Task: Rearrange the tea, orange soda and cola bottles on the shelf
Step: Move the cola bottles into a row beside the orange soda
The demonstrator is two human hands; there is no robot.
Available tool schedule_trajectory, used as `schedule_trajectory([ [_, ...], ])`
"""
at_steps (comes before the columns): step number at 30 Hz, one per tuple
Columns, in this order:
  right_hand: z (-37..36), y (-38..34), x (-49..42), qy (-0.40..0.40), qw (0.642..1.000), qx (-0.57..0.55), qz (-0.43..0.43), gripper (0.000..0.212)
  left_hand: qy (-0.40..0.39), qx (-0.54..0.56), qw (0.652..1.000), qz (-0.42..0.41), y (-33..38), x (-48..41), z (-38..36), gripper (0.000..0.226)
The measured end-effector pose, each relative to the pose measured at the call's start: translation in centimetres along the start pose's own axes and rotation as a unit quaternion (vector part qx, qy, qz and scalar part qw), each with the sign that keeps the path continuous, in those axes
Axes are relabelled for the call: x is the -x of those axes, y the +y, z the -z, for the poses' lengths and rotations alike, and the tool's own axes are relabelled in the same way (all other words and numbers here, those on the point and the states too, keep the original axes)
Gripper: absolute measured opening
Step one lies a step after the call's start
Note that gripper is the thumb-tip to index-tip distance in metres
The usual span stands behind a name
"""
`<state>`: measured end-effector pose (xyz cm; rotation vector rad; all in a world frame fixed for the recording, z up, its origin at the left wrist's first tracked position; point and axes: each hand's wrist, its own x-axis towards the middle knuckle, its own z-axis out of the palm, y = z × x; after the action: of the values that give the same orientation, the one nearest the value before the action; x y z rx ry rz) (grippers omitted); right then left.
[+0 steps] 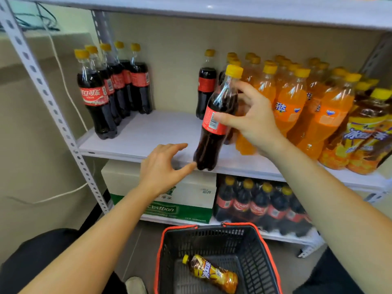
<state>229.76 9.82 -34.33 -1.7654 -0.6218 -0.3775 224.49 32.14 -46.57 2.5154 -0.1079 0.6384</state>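
- The right hand (252, 122) grips a cola bottle (209, 145) around its label, thumb on the front and fingers curled behind. The forearm reaches in from the lower right.
- This bottle is tilted, with its yellow cap leaning right. Its base is at the front edge of the middle shelf (152, 132); whether it rests there is unclear.
- The left hand (161, 166) is open and holds nothing, fingers stretched toward the bottle's base, one fingertip just beside it.
- A row of cola (110, 92) stands at the shelf's left, and a lone cola (205, 88) at the back.
- Orange soda bottles (297, 102) and tea bottles (364, 134) fill the right.
- Below, a basket (265, 251) holds one lying tea bottle (212, 272).
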Motion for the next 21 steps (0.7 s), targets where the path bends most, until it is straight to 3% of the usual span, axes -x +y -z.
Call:
schedule_trajectory([
  [4, -3.2, 0.2, -4.9, -0.003, 0.998, 0.058, 0.008, 0.069, -0.02, -0.107, 0.993, 0.037, -3.5, -0.4, 0.0, 0.057],
  [10, -8.0, 2.4, -10.3, 0.003, 0.986, 0.155, -0.058, 0.072, -0.013, -0.1, 0.995, -0.018, -5.5, 0.1, 0.0, 0.054],
  [16, -9.6, 4.5, -10.6, 0.057, 0.987, 0.138, -0.066, 0.07, -0.039, -0.057, 0.998, -0.004, -6.0, -0.2, 0.8, 0.05],
  [18, -9.9, 5.3, -9.5, 0.062, 0.988, 0.124, -0.065, 0.076, -0.012, 0.011, 0.999, 0.031, -5.9, -0.5, 1.3, 0.044],
  [21, -10.4, 6.8, -7.6, 0.037, 0.988, 0.097, -0.114, 0.08, 0.117, 0.13, 0.977, 0.125, -6.4, -1.6, 2.8, 0.042],
])
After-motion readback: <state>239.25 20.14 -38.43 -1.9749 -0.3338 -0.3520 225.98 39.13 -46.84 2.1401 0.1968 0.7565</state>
